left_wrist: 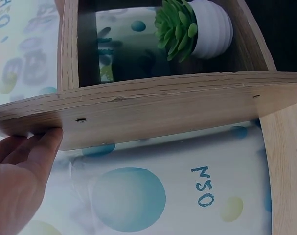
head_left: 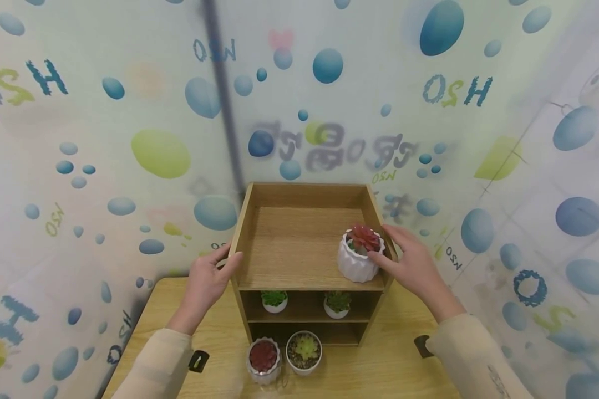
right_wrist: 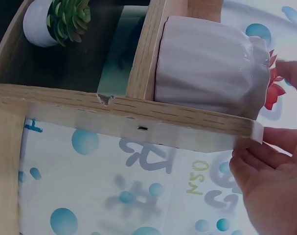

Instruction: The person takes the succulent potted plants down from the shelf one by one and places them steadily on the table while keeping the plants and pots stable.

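A small wooden shelf unit [head_left: 299, 233] stands on the table. My left hand [head_left: 211, 277] grips its left side panel, thumb over the top edge and fingers on the outer face. At the right panel, my right hand [head_left: 414, 263] holds the upper edge with fingers outside it. The right thumb is bent inward over the rim of a ribbed white pot with a red succulent [head_left: 359, 260], which sits on the top shelf at the right. Green succulents in white pots [head_left: 274, 301] [head_left: 337, 305] stand on the middle shelf.
In front of the unit, a pot with a dark red succulent [head_left: 263, 360] and a pot with a light green succulent [head_left: 304, 353] stand on the wooden table [head_left: 379, 366]. A patterned curtain [head_left: 299, 100] hangs close behind and on both sides.
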`<action>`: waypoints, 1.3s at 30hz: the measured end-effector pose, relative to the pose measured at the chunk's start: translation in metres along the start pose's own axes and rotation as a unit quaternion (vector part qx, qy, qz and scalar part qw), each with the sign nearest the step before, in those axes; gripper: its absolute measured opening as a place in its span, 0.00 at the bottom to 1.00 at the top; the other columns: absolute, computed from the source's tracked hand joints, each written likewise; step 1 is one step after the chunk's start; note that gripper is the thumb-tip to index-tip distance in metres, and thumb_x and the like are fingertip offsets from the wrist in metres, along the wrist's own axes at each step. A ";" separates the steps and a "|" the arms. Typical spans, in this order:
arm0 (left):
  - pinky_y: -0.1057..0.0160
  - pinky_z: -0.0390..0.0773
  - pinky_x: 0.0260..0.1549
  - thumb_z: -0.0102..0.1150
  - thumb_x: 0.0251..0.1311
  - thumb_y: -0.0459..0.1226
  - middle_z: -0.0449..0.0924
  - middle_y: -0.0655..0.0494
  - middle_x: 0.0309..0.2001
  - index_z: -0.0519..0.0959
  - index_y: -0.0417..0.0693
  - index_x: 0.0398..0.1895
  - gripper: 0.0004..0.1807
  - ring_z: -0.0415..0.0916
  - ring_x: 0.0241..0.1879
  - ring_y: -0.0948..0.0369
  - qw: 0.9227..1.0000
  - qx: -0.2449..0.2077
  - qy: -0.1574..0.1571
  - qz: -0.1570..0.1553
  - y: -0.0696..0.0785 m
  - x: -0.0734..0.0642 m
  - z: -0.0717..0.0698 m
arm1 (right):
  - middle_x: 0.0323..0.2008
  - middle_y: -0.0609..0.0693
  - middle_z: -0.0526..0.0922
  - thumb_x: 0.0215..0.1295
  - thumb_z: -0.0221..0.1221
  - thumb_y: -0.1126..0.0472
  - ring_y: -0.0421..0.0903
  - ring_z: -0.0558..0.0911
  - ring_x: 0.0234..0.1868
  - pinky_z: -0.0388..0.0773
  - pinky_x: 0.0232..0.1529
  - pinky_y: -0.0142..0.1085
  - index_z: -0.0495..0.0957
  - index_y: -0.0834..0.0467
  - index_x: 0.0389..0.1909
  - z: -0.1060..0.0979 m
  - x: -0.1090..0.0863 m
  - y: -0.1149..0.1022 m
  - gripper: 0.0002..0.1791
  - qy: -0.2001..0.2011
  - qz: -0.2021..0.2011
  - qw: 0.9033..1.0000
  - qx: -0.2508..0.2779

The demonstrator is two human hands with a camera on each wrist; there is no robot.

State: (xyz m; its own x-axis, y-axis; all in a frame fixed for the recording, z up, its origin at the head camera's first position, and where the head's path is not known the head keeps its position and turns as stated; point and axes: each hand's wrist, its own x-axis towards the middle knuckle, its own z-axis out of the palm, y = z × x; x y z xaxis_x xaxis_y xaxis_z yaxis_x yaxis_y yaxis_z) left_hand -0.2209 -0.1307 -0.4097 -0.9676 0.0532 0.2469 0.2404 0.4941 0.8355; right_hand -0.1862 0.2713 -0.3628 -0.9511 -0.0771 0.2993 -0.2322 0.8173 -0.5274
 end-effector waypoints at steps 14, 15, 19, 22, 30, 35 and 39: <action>0.47 0.83 0.51 0.60 0.75 0.44 0.73 0.35 0.68 0.73 0.43 0.72 0.27 0.81 0.57 0.41 1.000 -0.013 0.002 0.004 0.001 -0.001 0.001 | 0.69 0.72 0.66 0.63 0.70 0.42 0.69 0.64 0.70 0.68 0.68 0.64 0.65 0.73 0.71 0.013 0.015 -0.013 0.49 -0.049 -0.003 0.997 -0.063; 0.47 0.83 0.51 0.59 0.75 0.44 0.73 0.35 0.68 0.73 0.44 0.72 0.27 0.81 0.57 0.41 1.000 -0.014 0.002 0.005 0.001 -0.001 0.001 | 0.68 0.72 0.67 0.62 0.70 0.41 0.69 0.64 0.70 0.68 0.67 0.64 0.66 0.73 0.70 0.014 0.016 -0.013 0.49 -0.046 -0.006 0.997 -0.068; 0.47 0.83 0.51 0.59 0.75 0.44 0.73 0.35 0.68 0.73 0.43 0.72 0.27 0.81 0.57 0.42 1.000 -0.016 0.002 0.006 0.000 -0.001 0.001 | 0.66 0.72 0.69 0.61 0.71 0.40 0.68 0.64 0.69 0.69 0.67 0.64 0.66 0.75 0.69 0.018 0.016 -0.015 0.51 -0.035 -0.009 0.996 -0.084; 0.47 0.83 0.51 0.59 0.75 0.45 0.73 0.36 0.68 0.73 0.43 0.72 0.27 0.81 0.57 0.42 1.000 -0.019 0.001 0.004 0.000 -0.002 0.001 | 0.65 0.72 0.69 0.61 0.71 0.40 0.68 0.64 0.69 0.69 0.67 0.63 0.66 0.75 0.69 0.021 0.015 -0.016 0.51 -0.027 -0.011 0.995 -0.091; 0.47 0.86 0.46 0.58 0.76 0.44 0.76 0.34 0.65 0.73 0.43 0.72 0.26 0.83 0.54 0.41 0.999 0.000 0.022 0.028 -0.002 -0.003 0.005 | 0.57 0.70 0.73 0.61 0.72 0.43 0.66 0.66 0.64 0.73 0.62 0.61 0.70 0.74 0.63 0.023 0.014 -0.018 0.45 -0.005 -0.026 0.995 -0.096; 0.50 0.88 0.35 0.57 0.76 0.40 0.81 0.33 0.58 0.74 0.40 0.71 0.24 0.87 0.47 0.42 0.994 0.039 0.060 0.083 -0.007 -0.005 0.012 | 0.54 0.69 0.74 0.60 0.73 0.43 0.66 0.67 0.63 0.74 0.60 0.61 0.71 0.74 0.61 0.025 0.014 -0.018 0.43 0.000 -0.027 0.995 -0.099; 0.48 0.88 0.34 0.56 0.77 0.39 0.82 0.32 0.57 0.74 0.40 0.71 0.24 0.87 0.45 0.42 0.991 0.050 0.073 0.100 -0.008 -0.005 0.014 | 0.53 0.69 0.74 0.60 0.73 0.44 0.66 0.67 0.62 0.74 0.60 0.61 0.71 0.74 0.61 0.026 0.013 -0.018 0.43 0.006 -0.025 0.995 -0.098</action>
State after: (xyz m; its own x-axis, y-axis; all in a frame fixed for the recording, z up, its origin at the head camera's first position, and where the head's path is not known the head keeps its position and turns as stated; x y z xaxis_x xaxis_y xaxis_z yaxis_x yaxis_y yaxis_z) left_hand -0.2186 -0.1224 -0.4246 -0.8780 0.0371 0.4773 0.4110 0.5698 0.7116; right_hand -0.2000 0.2412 -0.3698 -0.9368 -0.1137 0.3310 -0.2327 0.9088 -0.3463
